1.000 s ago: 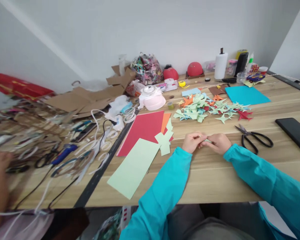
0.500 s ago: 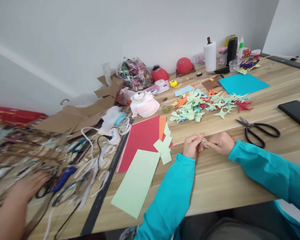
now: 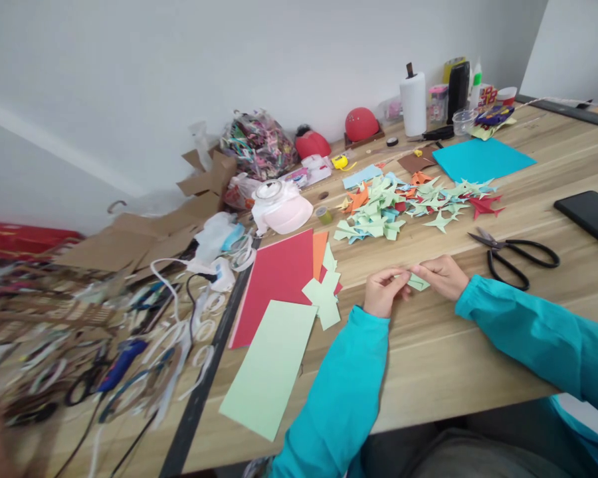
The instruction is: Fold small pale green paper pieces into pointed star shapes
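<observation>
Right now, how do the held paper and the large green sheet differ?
The held paper is small; the sheet is far larger. The held paper is pinched by the left hand and right hand; the sheet lies flat, touched by neither. The held paper seems folded; the sheet shows no fold. Both are pale green.

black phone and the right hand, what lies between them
In the head view, the black-handled scissors lie between the right hand and the black phone.

Head-worn view, angled forward and down
</observation>
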The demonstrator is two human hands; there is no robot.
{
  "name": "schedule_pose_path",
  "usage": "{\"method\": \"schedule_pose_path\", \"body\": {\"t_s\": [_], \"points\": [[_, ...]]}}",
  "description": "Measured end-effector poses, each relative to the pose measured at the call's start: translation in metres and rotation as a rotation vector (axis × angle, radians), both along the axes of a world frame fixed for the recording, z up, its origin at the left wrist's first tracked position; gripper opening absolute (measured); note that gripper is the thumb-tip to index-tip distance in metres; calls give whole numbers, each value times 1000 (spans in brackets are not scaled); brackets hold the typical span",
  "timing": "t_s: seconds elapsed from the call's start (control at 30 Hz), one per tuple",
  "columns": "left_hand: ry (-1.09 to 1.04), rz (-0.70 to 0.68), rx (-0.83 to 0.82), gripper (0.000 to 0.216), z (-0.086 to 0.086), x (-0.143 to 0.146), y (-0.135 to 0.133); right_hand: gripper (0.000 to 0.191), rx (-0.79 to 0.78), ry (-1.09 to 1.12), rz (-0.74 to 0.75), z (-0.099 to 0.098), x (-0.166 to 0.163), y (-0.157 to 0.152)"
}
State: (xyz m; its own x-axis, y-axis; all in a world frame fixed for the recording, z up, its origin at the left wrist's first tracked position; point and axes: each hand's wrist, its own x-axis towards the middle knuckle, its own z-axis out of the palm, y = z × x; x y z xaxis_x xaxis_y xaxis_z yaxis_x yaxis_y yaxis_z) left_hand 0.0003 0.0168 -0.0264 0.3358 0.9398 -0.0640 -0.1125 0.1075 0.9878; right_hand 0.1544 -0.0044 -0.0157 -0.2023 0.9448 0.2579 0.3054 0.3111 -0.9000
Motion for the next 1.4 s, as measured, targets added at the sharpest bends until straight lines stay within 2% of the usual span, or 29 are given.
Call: {"method": "schedule_pose_path", "body": {"t_s": [0.13, 0.27, 0.37, 0.5, 0.8, 1.03, 1.27, 1.4], "points": [[16, 16, 80, 26, 0, -2, -1, 61, -88, 39, -34, 1, 0, -1], [19, 7, 119, 24, 1, -2, -1, 57, 13, -88, -102, 3, 1, 0], [13, -26, 91, 26, 2, 0, -2, 52, 87, -162, -40, 2, 1, 1], [57, -63, 84, 28, 6, 1, -4, 48, 110, -206, 33, 0, -1, 2], [54, -117, 93, 32, 3, -2, -1, 50, 16, -124, 125, 6, -3, -2], [29, -21, 7, 30, -1, 0, -2, 45, -193, 111, 38, 0, -1, 4], [21, -87, -43, 28, 0, 1, -2, 41, -83, 26, -86, 1, 0, 6], [2, -149, -53, 29, 4, 1, -5, 42, -105, 95, -99, 2, 1, 7]]}}
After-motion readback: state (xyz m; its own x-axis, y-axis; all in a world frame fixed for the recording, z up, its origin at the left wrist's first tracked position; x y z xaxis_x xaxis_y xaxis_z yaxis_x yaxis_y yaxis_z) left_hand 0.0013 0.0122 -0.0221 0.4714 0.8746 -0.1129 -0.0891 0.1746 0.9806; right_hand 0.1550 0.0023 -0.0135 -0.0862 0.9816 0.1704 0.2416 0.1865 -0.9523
